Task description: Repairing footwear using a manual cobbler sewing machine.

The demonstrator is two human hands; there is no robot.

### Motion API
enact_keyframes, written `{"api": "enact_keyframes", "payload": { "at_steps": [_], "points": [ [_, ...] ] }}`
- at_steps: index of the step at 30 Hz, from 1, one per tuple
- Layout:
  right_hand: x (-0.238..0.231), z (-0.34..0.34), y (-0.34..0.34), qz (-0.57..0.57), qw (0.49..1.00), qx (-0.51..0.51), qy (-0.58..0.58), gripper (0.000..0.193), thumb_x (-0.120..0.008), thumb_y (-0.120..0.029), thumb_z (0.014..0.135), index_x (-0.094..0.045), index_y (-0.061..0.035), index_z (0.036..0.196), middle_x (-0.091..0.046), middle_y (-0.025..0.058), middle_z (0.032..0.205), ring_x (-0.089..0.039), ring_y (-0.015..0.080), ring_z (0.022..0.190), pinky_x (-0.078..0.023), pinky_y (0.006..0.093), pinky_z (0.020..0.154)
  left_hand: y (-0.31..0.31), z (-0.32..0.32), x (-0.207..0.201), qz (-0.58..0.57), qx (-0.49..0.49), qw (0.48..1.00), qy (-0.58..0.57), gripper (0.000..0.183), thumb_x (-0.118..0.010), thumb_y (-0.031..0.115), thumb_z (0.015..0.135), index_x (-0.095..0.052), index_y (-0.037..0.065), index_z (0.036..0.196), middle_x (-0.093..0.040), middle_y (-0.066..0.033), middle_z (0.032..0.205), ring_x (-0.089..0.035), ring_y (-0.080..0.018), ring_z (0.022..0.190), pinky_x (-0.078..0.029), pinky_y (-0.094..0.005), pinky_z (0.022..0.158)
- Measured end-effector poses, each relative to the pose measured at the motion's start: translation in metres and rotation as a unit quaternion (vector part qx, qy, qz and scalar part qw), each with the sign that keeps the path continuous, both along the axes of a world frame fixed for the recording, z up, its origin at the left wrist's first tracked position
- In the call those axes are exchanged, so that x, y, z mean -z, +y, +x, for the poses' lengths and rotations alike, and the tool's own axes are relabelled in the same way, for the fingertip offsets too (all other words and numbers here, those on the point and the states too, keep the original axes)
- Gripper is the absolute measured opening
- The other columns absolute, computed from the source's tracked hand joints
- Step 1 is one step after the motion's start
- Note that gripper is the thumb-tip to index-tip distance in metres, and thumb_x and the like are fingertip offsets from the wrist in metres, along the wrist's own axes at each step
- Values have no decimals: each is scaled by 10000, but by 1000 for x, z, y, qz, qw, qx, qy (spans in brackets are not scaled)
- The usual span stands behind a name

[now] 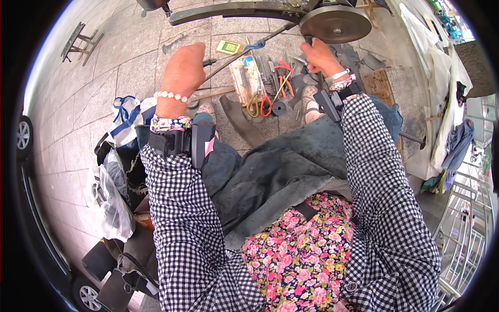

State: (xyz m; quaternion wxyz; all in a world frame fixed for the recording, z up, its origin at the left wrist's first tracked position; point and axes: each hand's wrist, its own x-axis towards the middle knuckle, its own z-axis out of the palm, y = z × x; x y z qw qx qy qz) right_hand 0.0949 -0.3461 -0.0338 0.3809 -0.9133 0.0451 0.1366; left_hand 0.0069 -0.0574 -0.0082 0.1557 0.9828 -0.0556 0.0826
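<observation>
My left hand [182,74] is closed in a fist to the left of the machine's slanting rod. A short dark tip [209,62] pokes out of its right side; the rest of that thing is hidden. My right hand [321,57] is closed round a dark knob-like handle [308,39] just below the metal handwheel [337,25] of an old sewing machine [239,11]. Whether the handle is joined to the wheel is unclear. Between the hands, on the ground, lie scissors with yellow and red handles [265,106], red-handled pliers [282,83] and a black spool [279,108].
A dark cloth [280,161] covers my lap. A green and yellow card [228,47] lies on the paving [130,67]. Bags [112,197] stand to my left, a small wooden stool [80,44] farther off. Metal railings [462,218] and hanging cloths are at right; a parked car [47,234] at left.
</observation>
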Motion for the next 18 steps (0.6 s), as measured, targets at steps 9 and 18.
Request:
{"api": "enact_keyframes", "payload": {
  "at_steps": [9, 18],
  "points": [
    [-81, -1, -70, -33, 974, 67, -216, 341, -488, -311, 801, -510, 27, 838, -525, 172, 628, -517, 260, 426, -403, 359, 436, -9, -9, -3, 27, -14, 999, 17, 113, -476, -10, 691, -514, 10, 795, -568, -193, 769, -564, -344, 771, -465, -413, 651],
    [15, -18, -5, 33, 999, 15, -37, 390, -473, -284, 803, -427, 80, 935, -512, 152, 610, -513, 214, 404, -401, 319, 335, -16, -21, -3, 1, -52, 998, -24, 91, -502, 89, 721, -580, 43, 728, -598, -149, 702, -603, -301, 670, -482, -385, 564]
  ]
}}
